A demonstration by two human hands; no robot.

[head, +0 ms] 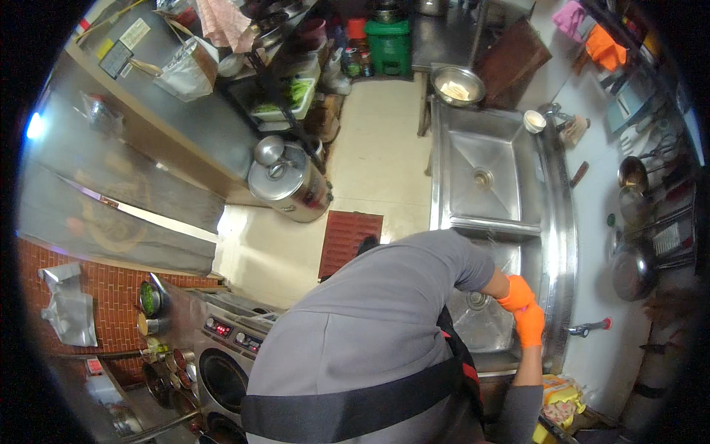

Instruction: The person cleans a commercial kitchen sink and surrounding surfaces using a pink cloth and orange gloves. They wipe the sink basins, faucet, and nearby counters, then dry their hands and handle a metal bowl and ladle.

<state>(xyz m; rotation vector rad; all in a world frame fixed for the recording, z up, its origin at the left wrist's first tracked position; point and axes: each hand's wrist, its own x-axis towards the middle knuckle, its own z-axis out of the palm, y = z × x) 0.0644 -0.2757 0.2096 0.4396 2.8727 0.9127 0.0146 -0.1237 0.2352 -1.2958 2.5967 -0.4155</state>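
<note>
Both my hands wear orange gloves and meet above the near basin of a stainless steel sink (480, 327). My left hand (515, 293) presses against my right hand (528, 327), and the fingers of both look curled. A small pink patch shows where the gloves meet; whether it is a held thing cannot be made out. Below my left hand lies the basin's round drain (478, 300). My grey-sleeved arm and torso hide part of this basin. The far basin (482, 150) has its own drain in view.
A metal bowl (458, 86) with pale contents stands beyond the sink. On the sink's back ledge sits a small white bowl (534, 121). A red tap handle (607, 323) juts from the wall. A lidded steel pot (288, 180) and a red-brown mat (351, 241) are on the floor behind me.
</note>
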